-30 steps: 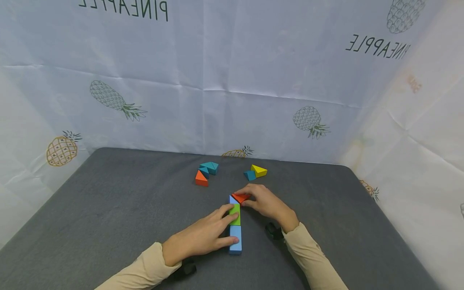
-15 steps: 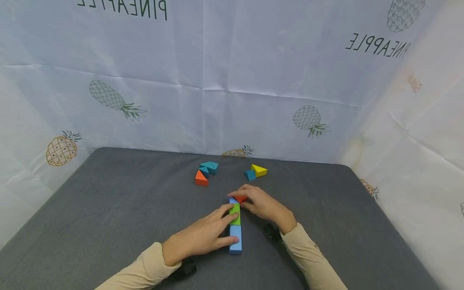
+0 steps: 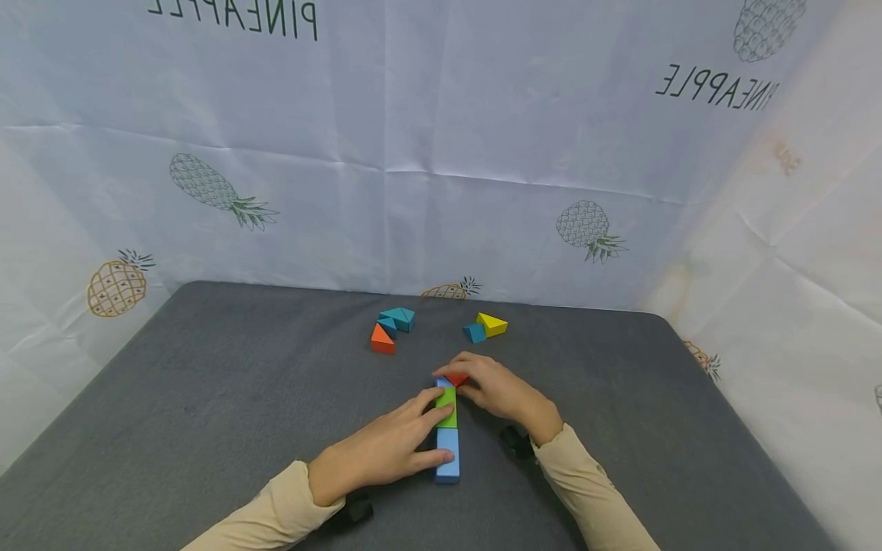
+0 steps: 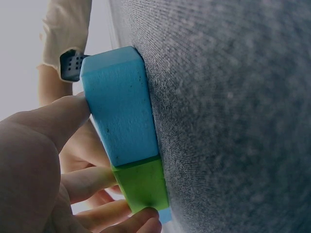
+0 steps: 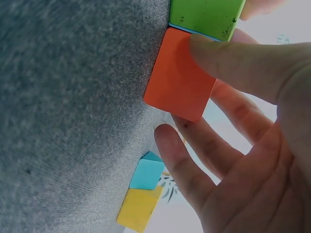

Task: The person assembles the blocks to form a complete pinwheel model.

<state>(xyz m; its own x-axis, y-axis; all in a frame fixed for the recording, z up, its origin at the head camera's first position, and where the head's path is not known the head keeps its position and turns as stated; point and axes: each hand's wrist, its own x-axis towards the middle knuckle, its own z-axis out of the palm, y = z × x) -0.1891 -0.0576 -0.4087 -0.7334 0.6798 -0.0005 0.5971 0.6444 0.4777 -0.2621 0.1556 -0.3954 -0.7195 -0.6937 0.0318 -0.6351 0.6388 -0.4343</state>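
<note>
Well beyond the green block (image 4: 145, 186) runs the table edge (image 3: 551, 311). The left hand (image 3: 382, 448) spreads on green; the right hand (image 3: 504, 390) pinches a red wedge (image 5: 176, 80), broad face visible only from right wrist.

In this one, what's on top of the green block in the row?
The left hand has fingers over the green block, with bare green showing beside them; no other block sits on the visible part. The patches beneath the fingers cannot be seen.
</note>
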